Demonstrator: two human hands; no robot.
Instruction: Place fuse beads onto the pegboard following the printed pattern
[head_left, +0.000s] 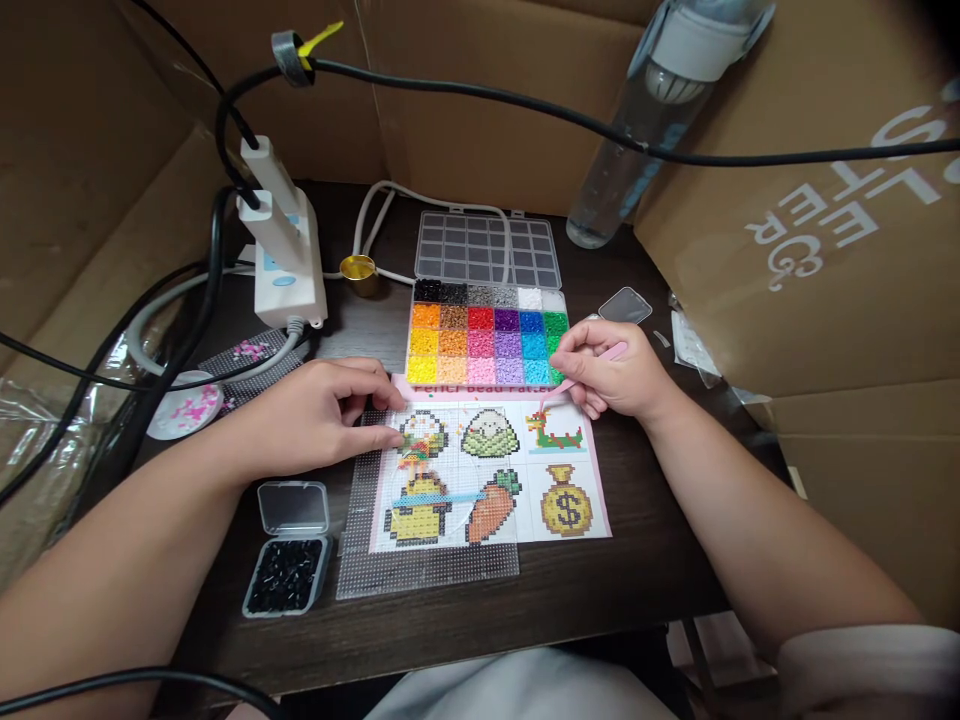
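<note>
My left hand [322, 415] lies flat on the dark table, its fingertips pressing the upper left corner of a clear pegboard [427, 565] laid over a pattern sheet [570, 505] of pixel pictures. Some beads sit on the pegboard by my fingers. My right hand [611, 370] pinches pink tweezers [574, 383], tip down over the sheet's upper right, just below the open bead box [487, 345] of coloured compartments.
A small open case of black beads [286, 575] sits front left. A white power strip [281, 255] with cables, a gold cap [358, 272], a water bottle [645, 130] and cardboard walls [825, 200] ring the table. A black cable [525, 105] crosses overhead.
</note>
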